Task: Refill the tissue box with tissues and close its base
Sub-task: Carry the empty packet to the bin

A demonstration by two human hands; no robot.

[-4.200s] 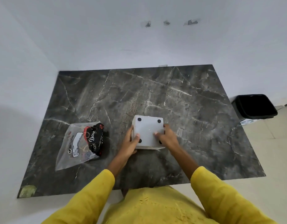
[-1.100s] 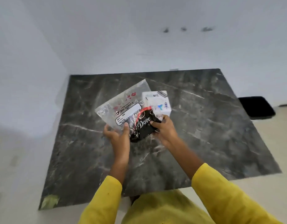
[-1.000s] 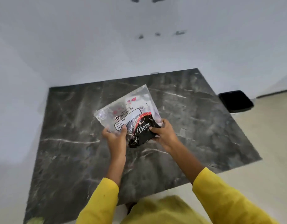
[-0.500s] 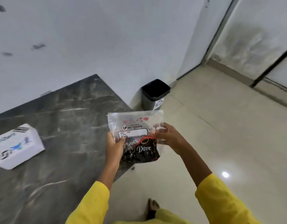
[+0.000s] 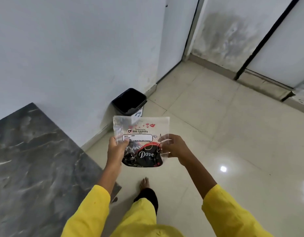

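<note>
Both hands hold the clear tissue packet (image 5: 141, 142) up over the floor, right of the table (image 5: 36, 168): left hand (image 5: 116, 147) and right hand (image 5: 171, 147) each keep a grip pinched on a side edge. Opening step; next, likely tear it. The tissue box is out of view.

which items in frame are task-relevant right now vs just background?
Task things:
- clear tissue bag, printed BIG TISSUES, with a dark Dove wrapper inside
- left hand and right hand, each gripping one side of the bag

Just around:
- black bin by the wall
- marble table at left
The tissue box is not in view.
</note>
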